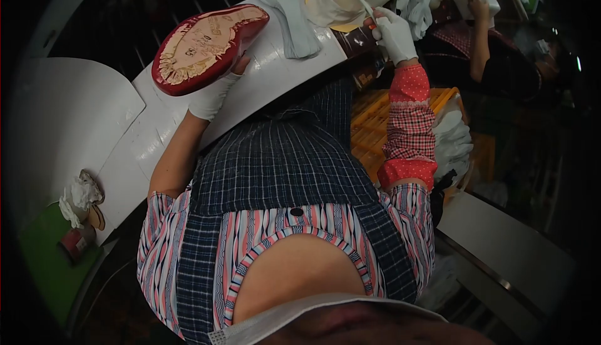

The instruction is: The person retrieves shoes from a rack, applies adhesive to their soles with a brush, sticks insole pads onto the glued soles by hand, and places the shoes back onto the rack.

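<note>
My left hand [215, 98], in a white glove with a bare thumb tip, holds a red shoe upper [235, 43] pulled over a last, its sole side turned up. Gathered, glue-pale edges ring a beige insole with dark marks on it. My right hand [395, 37], also gloved, is closed around a thin white-handled brush [364, 4] with a dark tip. That brush is over a whitish, crusted pot [327, 8] at the top of the view. Fingers under the shoe are hidden.
Pale sole-shaped pieces [289, 16] lie on the white bench [275, 73]. A yellow crate [369, 123] stands right of my apron, with more pale pieces [452, 142] beside it. Crumpled white material [84, 192] and a red tin [75, 243] sit far left. Another person [507, 63] works at upper right.
</note>
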Available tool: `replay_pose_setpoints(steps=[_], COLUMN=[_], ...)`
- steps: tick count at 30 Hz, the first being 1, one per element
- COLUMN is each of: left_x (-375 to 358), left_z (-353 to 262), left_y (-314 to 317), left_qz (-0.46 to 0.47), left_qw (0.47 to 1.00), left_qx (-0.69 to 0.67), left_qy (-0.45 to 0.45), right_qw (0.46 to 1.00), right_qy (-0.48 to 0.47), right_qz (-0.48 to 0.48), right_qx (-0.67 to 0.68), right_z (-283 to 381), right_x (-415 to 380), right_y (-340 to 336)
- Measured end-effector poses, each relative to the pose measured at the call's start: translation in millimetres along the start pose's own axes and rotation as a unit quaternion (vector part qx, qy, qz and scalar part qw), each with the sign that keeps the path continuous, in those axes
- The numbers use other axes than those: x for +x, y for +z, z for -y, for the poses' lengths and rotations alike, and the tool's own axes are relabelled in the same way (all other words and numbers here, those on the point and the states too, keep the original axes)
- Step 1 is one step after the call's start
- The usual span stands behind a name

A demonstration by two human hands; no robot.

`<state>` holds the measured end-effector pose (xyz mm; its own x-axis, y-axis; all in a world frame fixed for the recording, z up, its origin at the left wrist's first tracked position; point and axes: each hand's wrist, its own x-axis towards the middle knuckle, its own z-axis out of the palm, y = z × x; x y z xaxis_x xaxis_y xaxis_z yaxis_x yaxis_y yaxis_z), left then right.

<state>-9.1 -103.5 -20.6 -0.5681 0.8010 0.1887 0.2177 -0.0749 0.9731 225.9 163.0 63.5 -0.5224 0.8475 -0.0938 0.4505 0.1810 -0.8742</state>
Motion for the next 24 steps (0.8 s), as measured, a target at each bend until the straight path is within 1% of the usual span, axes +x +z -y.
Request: replay_pose_setpoints(steps=[1, 2, 3, 4, 5, 6, 7, 8, 9, 10, 11, 12, 13, 14, 15, 16, 17, 18, 19, 20, 21, 22, 24], left_x=[0.4, -0.4, -1.7, -3.1, -4.6, -5.3, -5.3, -6.2, -5.2, -5.8, -7.5, -9.8, -9.6, -9.8, -7.7, -10.2, -10.1, -6.5, -4.1, -0.8, 2.5, 6.7, 9.2], left_z=[3.6, 3.7, 2.4, -0.4, -6.4, -11.8, -17.2, -22.2, -34.7, -34.6, -31.1, -26.8, -23.5, -24.7, -30.2, -13.3, 0.5, -2.5, -13.1, -21.7, -29.8, -28.6, -29.0], left_y=[3.8, 6.6, 9.7, 12.5, 15.0, 15.9, 17.2, 19.1, 20.0, 22.7, 24.3, 24.6, 28.9, 32.2, 30.7, 32.3, 30.3, 34.6, 36.9, 38.1, 39.6, 43.3, 43.2], left_qz=[0.017, 0.018, 0.016, 0.014, 0.021, 0.023, 0.023, 0.023, 0.03, 0.032, 0.032, 0.03, -0.006, 0.004, 0.016, 0.082, 0.072, 0.077, 0.081, 0.059, 0.039, 0.059, 0.067], left_qw=[1.0, 1.0, 0.999, 0.998, 0.999, 0.999, 1.0, 0.997, 0.998, 0.998, 0.995, 0.99, 0.987, 0.989, 0.99, 0.995, 0.995, 0.994, 0.973, 0.986, 0.989, 0.973, 0.975], left_qx=[-0.002, -0.002, -0.032, -0.061, -0.022, -0.023, 0.008, 0.037, 0.034, 0.035, 0.083, 0.132, 0.119, 0.093, 0.072, 0.061, 0.07, -0.072, -0.209, -0.123, -0.038, -0.197, -0.188], left_qy=[0.0, 0.001, -0.011, -0.023, -0.03, -0.029, 0.019, 0.067, 0.039, 0.038, 0.043, 0.046, 0.107, 0.115, 0.119, -0.02, -0.028, 0.014, 0.057, 0.099, 0.14, 0.104, 0.101], right_qw=[1.0, 0.999, 0.997, 0.997, 0.998, 0.999, 0.999, 0.996, 0.982, 0.969, 0.97, 0.959, 0.946, 0.942, 0.956, 0.967, 0.975, 0.978, 0.984, 0.986, 0.991, 0.99, 0.987], right_qy=[0.001, 0.023, 0.046, 0.046, 0.024, 0.001, 0.003, -0.061, -0.123, -0.104, -0.103, -0.112, -0.123, -0.15, -0.142, -0.136, -0.115, -0.117, -0.136, -0.156, -0.132, -0.107, -0.082], right_qz=[-0.002, 0.0, 0.003, 0.002, -0.008, -0.02, -0.024, -0.068, -0.11, -0.155, -0.153, -0.173, -0.191, -0.189, -0.183, -0.175, -0.148, -0.137, -0.094, -0.054, -0.01, 0.031, 0.104], right_qx=[0.0, 0.034, 0.068, 0.069, 0.056, 0.041, 0.04, -0.024, -0.087, -0.162, -0.159, -0.196, -0.229, -0.233, -0.179, -0.128, -0.116, -0.109, -0.067, -0.03, 0.027, 0.084, 0.094], right_z=[-1.9, -2.8, -3.6, -4.4, -7.6, -10.2, -21.9, -41.3, -39.5, -37.6, -33.5, -30.2, -27.1, -25.3, -27.7, -24.9, -20.3, -10.9, 0.4, 7.2, 12.4, 20.4, 38.2], right_x=[-1.0, -0.7, -0.1, 0.4, 1.2, 1.9, 7.7, 16.1, 15.8, 10.5, 6.1, 3.5, 1.6, -1.4, -2.0, -6.3, -15.8, -26.3, -37.2, -48.0, -59.0, -69.7, -91.5], right_y=[-0.3, -0.4, -0.3, 1.4, 2.9, 5.0, 7.4, 11.7, 18.9, 20.9, 21.5, 24.9, 30.1, 32.3, 32.3, 39.9, 43.0, 49.2, 56.2, 62.8, 70.6, 76.3, 82.0])
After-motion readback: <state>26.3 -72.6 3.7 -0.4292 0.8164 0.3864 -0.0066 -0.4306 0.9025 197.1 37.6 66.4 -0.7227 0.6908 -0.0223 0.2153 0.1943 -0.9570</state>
